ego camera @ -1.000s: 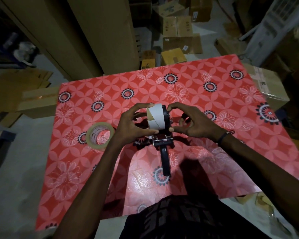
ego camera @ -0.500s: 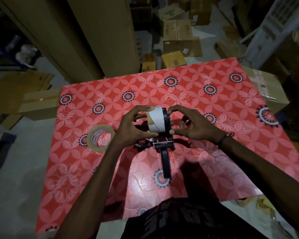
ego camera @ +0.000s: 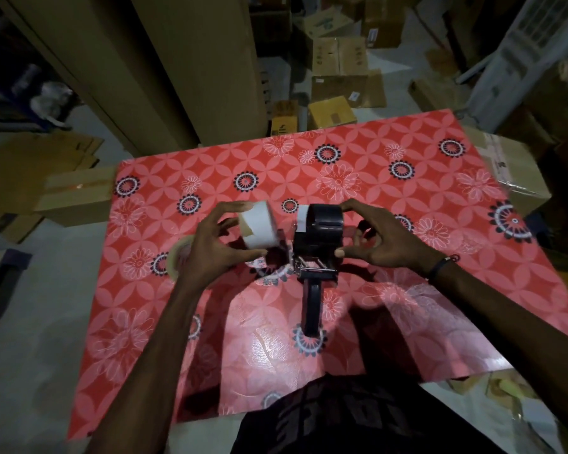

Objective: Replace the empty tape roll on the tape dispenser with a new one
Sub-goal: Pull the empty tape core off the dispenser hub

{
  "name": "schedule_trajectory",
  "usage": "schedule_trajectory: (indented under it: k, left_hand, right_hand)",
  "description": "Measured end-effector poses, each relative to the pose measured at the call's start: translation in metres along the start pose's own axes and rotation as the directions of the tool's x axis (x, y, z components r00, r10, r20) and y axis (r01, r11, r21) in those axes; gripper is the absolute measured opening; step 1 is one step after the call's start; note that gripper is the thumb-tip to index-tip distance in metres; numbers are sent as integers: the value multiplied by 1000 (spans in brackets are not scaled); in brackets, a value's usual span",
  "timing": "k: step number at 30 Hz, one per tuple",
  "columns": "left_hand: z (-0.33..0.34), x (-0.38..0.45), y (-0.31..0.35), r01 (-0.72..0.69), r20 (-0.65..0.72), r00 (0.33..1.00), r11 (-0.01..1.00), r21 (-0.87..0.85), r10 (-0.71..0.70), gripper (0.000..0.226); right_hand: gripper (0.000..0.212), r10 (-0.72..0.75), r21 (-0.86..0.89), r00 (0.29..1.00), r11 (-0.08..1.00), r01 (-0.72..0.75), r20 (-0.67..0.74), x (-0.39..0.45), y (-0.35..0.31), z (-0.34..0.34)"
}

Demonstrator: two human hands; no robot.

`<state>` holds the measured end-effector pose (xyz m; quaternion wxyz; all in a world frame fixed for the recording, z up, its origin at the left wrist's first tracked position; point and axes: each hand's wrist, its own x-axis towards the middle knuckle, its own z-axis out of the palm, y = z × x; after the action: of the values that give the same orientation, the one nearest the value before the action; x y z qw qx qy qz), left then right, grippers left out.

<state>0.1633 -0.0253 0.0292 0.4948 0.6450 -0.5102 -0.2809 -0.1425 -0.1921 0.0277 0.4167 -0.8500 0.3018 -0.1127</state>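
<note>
My left hand [ego camera: 210, 253] grips the empty white cardboard tape core [ego camera: 259, 226], held just left of the dispenser and clear of its hub. The black tape dispenser [ego camera: 320, 235] stands on the red flowered table cover, its handle pointing toward me. My right hand [ego camera: 371, 244] holds the dispenser's black wheel from the right, fingers on top and thumb below. A new roll of clear tape [ego camera: 179, 257] lies flat on the table, mostly hidden behind my left hand.
The red patterned cover [ego camera: 391, 191] spans the table. Cardboard boxes [ego camera: 338, 57] crowd the floor beyond the far edge, a tall cardboard sheet [ego camera: 184, 60] leans at back left, and a wrapped box [ego camera: 512, 172] sits at the right edge.
My left hand has pulled the empty white core off the dispenser and moved it to the left. The right hand still holds the dispenser.
</note>
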Motion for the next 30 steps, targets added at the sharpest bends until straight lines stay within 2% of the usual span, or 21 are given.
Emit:
schedule_trajectory:
  k: [4,12,25,28,30]
  left_hand:
    - [-17,-7,-1,27,-37,999,999,-18,-28,88]
    - [2,-26,-2,58,-49,997,997,-58,-61,86]
    - [19,-54,17,143,-205,958,956,-258,-198,89]
    - [23,-58,29,139,-234,949,947,-290,-211,84]
    - [25,-59,38,136,-249,943,940,-314,-219,83]
  right_hand:
    - [69,-4,16,1000,1000,5,-25,-9,4,-2]
    - [63,13,49,999,999,-11,-48,-9,2,12]
    - [58,-14,149,997,988,26,-79,-7,-12,27]
    - [57,-15,94,988,995,30,-156,-13,-18,25]
    - [55,21,144,972,990,14,-235,-20,-31,24]
